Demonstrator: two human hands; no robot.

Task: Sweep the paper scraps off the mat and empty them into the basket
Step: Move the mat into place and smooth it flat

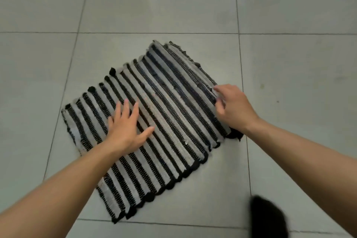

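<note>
A black and grey striped woven mat (170,102) lies at an angle on the tiled floor. My left hand (127,123) rests flat on the mat's left-middle part, fingers spread, holding nothing. My right hand (233,108) is at the mat's right edge, fingers curled over that edge; whether it pinches the fabric is unclear. I see no paper scraps on the mat and no basket or brush in view.
Pale grey floor tiles (173,6) surround the mat on every side. A blurred black shape (268,216) sits at the bottom right, close to the camera. A small dark speck (277,101) lies on the tile right of the mat.
</note>
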